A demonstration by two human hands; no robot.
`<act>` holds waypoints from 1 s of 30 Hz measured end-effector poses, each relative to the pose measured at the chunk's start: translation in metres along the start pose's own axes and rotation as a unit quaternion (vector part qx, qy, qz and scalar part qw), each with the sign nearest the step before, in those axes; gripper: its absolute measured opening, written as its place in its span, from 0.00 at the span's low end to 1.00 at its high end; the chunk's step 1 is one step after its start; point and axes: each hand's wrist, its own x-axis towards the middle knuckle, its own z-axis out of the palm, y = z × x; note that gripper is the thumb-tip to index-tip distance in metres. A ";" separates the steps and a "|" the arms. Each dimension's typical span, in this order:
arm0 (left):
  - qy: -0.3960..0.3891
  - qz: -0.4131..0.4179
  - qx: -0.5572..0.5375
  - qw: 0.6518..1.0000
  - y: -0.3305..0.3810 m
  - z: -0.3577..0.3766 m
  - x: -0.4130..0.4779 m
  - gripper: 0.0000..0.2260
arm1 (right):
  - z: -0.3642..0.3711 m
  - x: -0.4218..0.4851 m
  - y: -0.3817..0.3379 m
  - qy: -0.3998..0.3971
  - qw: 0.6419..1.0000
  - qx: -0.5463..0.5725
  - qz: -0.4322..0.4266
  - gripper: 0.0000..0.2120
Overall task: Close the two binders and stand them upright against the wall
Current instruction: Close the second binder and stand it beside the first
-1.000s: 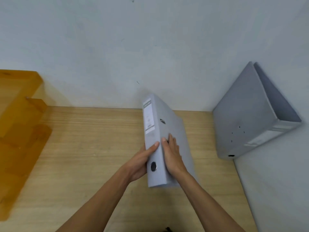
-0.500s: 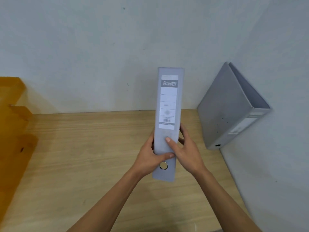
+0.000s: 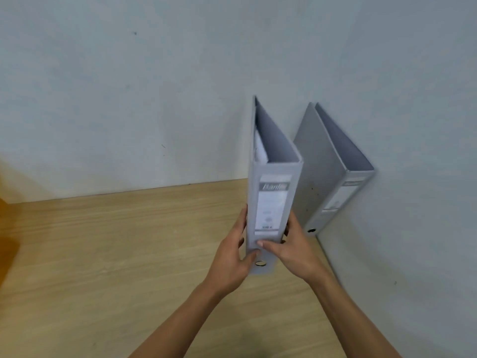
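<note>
A closed grey binder point(image 3: 273, 192) stands upright with its labelled spine toward me, near the wooden desk's right rear corner. My left hand point(image 3: 232, 259) grips its lower left side and my right hand point(image 3: 294, 249) its lower right side, thumbs across the spine near the finger hole. Its bottom end looks at or just above the desk. A second closed grey binder point(image 3: 327, 171) stands upright just to the right, leaning against the right wall, a small gap apart from the held one.
The wooden desk point(image 3: 116, 254) meets a pale back wall point(image 3: 154, 86) and a right side wall point(image 3: 426, 177) in a corner. An orange translucent tray point(image 3: 5, 228) shows at the far left edge.
The held binder went from tilted and low to upright, then moved right and back toward the second binder. My view has shifted right, so the orange tray is almost out of frame.
</note>
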 end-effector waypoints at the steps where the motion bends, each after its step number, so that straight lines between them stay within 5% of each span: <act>1: -0.002 0.000 0.008 1.000 -0.002 0.005 0.001 0.41 | -0.003 0.000 0.007 -0.008 1.000 -0.009 0.006 0.38; 7: -0.048 -0.012 0.079 0.996 -0.021 0.031 0.002 0.43 | -0.024 -0.004 0.049 -0.018 0.997 -0.039 0.061 0.32; 16: -0.077 -0.089 0.027 0.993 -0.035 0.057 0.037 0.49 | -0.053 -0.007 0.058 -0.015 0.998 -0.032 0.059 0.27; 30: -0.061 -0.106 0.012 0.992 -0.023 0.116 0.088 0.47 | -0.098 0.017 0.084 0.105 0.993 -0.027 0.045 0.21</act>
